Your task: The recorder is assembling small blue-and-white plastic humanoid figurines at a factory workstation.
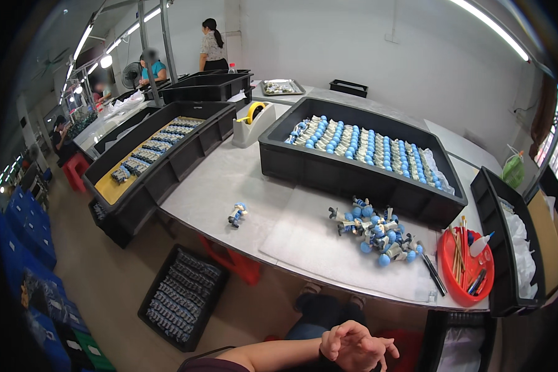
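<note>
Down at the lower edge, the hands (pixel 355 347) sat clasped together, one over the other, fingers loosely curled and holding nothing; a forearm came in from the lower left, and which hand lay on top could not be told. Both hung off the table, over the lap, well below the table edge (pixel 328 280).

Nearest work on the table was a pile of small figurines (pixel 376 232) with blue round heads, lying on a pale mat (pixel 310 239). They lay tumbled on their sides, long axes pointing every which way, several with heads toward the near edge. Right of the pile, a black pen-like tool (pixel 434 274) lay with its long axis running from upper left to lower right. Just beside it stood a red round tray (pixel 456 291) holding brushes, pens and a small white glue bottle (pixel 481 244) tipped toward the upper right.

One lone figurine (pixel 237 214) lay apart to the left on bare table, long axis running lower left to upper right, blue head at the upper right.

Behind the pile, a big black bin (pixel 353 180) held rows of blue-headed figurines. A tape dispenser (pixel 252 123) stood left of it. Further left, another long black bin (pixel 161 173) held packed rows on a yellow sheet. On the floor by the table sat a black crate (pixel 183 297) of dark parts. Other people worked at the far end.
</note>
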Motion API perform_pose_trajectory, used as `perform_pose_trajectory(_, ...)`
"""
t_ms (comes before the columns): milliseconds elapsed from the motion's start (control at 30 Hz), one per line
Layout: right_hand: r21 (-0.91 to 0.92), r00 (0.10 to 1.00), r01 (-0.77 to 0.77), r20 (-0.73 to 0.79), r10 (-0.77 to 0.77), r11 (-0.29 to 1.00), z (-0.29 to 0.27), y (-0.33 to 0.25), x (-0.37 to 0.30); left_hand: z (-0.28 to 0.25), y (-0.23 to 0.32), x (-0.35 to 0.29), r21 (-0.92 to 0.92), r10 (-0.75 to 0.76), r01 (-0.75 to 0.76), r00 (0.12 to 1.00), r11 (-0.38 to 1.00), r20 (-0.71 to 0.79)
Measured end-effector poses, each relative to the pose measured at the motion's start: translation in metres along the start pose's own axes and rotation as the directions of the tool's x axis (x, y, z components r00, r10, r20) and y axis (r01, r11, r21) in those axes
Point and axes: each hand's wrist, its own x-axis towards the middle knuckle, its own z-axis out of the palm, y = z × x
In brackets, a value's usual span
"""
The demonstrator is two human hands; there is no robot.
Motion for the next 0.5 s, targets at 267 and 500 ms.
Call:
perform_pose_trajectory(267, 0.222, 0.97, 0.015, -0.24, 0.04, 0.975, -0.026, 0.02, -0.017, -0.059, -0.026, 0.013, 0.107, 0.349, -0.443, 0.814, 0.89, 0.465)
perform_pose_trajectory(500, 0.196, 0.999, 0.039, -0.039, -0.032, 0.98, -0.07, 0.037, -0.046, -0.147, -0.173, -0.002, -0.256, 0.841, -0.802, 0.528, 0.539, 0.118)
